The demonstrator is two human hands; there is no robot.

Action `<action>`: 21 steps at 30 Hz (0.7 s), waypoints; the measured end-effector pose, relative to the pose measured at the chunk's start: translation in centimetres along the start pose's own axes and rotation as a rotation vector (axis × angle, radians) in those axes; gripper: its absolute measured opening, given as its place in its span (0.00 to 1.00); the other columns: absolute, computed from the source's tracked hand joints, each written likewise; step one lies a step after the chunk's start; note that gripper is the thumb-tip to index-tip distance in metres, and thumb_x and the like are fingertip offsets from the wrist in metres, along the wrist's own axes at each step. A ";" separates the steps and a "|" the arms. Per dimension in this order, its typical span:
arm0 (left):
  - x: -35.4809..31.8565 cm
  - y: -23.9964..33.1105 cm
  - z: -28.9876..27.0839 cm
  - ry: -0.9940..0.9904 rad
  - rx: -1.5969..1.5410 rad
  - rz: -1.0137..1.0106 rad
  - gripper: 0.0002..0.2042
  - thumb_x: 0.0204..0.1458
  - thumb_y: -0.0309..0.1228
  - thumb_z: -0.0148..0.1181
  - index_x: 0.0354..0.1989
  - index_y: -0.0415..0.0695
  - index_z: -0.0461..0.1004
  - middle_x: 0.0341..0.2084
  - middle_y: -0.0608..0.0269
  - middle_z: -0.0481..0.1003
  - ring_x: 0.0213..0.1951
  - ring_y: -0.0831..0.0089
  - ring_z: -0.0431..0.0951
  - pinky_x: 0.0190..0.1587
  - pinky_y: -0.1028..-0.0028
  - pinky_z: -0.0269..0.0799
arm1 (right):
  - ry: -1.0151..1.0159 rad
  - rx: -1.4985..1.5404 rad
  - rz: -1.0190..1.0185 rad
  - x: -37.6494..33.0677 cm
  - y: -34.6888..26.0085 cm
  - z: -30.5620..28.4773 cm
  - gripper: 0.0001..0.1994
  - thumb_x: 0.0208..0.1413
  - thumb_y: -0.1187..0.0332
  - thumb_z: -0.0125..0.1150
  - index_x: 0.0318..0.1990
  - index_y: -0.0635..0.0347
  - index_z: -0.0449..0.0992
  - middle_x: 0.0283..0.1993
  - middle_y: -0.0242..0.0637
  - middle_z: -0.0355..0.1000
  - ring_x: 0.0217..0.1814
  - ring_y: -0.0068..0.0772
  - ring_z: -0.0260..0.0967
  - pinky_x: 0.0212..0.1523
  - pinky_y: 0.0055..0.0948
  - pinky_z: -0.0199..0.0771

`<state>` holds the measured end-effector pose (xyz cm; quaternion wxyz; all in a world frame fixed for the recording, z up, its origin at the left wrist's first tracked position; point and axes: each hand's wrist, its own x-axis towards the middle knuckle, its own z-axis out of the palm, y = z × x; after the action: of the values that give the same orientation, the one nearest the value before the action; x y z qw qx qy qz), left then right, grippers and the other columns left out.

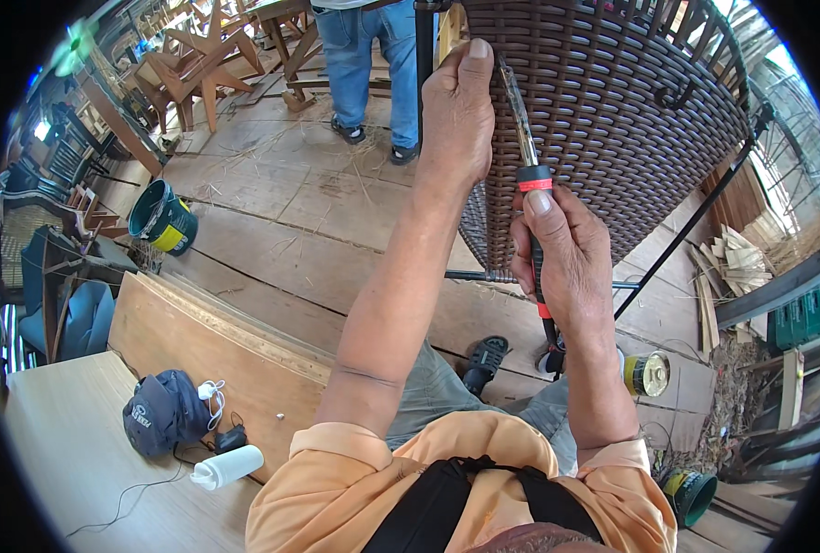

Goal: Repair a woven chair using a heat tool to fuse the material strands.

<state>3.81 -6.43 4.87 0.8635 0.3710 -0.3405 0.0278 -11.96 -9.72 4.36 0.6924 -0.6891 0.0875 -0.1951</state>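
Observation:
In front of me stands a dark brown woven wicker chair [603, 120] on a black metal frame. My right hand [566, 249] is wrapped round the black and red handle of a soldering iron [524, 138], its thumb pressed along the top. The iron's metal shaft points up and away, with its tip against or very near the weave beside my left hand. My left hand [460, 111] is closed at the left edge of the woven panel, thumb uppermost; its fingers are partly hidden.
Beyond the chair stands a person in blue jeans [373, 64]. Wooden boards [216, 323] and a pale table [69, 442] with a cap [156, 415] and a white bottle [227, 468] lie to the left. A bucket [165, 221] is farther off; a can [649, 374] and wood scraps [732, 263] lie right.

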 end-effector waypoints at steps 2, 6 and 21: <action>0.0 -0.1 0.3 -0.003 -0.006 -0.006 0.23 0.60 0.45 0.49 0.46 0.31 0.68 0.35 0.62 0.73 0.36 0.79 0.68 0.42 0.78 0.65 | 0.017 -0.007 0.009 -0.1 -0.3 -0.1 0.15 0.64 0.59 0.46 0.36 0.65 0.67 0.18 0.28 0.60 0.14 0.16 0.56 0.14 0.17 0.55; -0.1 0.0 0.4 0.002 0.025 0.010 0.22 0.60 0.44 0.48 0.45 0.32 0.69 0.35 0.62 0.73 0.36 0.79 0.69 0.42 0.78 0.66 | 0.007 0.006 0.002 -0.2 -0.2 -0.2 0.15 0.64 0.59 0.46 0.36 0.65 0.67 0.18 0.28 0.60 0.14 0.16 0.56 0.14 0.17 0.55; 0.7 -1.2 0.7 -0.018 -0.034 0.054 0.21 0.57 0.39 0.55 0.48 0.32 0.67 0.40 0.60 0.73 0.41 0.77 0.70 0.48 0.77 0.65 | 0.730 -0.051 -0.288 -7.6 -1.6 -12.4 0.18 0.63 0.55 0.44 0.41 0.65 0.67 0.19 0.32 0.60 0.11 0.19 0.55 0.10 0.18 0.53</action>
<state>4.34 -7.92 4.89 0.8656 0.3470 -0.3584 0.0418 -23.94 -18.11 4.34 0.5639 -0.5964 0.2353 -0.5205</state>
